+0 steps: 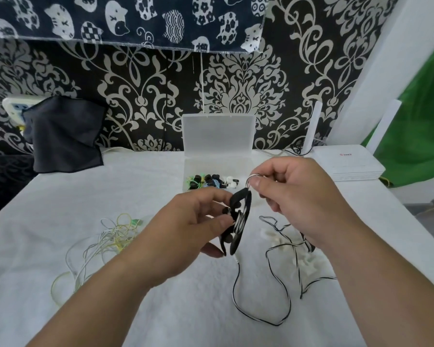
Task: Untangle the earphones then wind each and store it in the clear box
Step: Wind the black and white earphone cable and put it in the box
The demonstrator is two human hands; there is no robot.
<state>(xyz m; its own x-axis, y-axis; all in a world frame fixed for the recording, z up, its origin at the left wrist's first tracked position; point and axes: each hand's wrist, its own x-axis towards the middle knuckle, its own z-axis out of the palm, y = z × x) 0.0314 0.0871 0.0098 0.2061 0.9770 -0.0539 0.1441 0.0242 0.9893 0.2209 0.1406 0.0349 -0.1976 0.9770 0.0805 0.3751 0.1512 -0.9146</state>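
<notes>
My left hand point(193, 221) grips a wound coil of black-and-white earphone cable point(239, 222) above the white tabletop. My right hand point(293, 194) pinches a loop of the same cable just above the coil. The loose rest of that cable point(263, 296) trails down and curls on the table below my hands. A tangle of yellow-green and white earphones point(105, 244) lies to the left. White earphones point(306, 254) lie under my right wrist, partly hidden. The clear box point(218, 144) stands open behind my hands, with several wound earphones inside.
A dark cloth point(65, 134) hangs at the back left over a wall socket. A white router point(346, 164) with upright antennas sits at the back right. The patterned wall runs close behind the box. Green fabric point(421, 121) fills the far right.
</notes>
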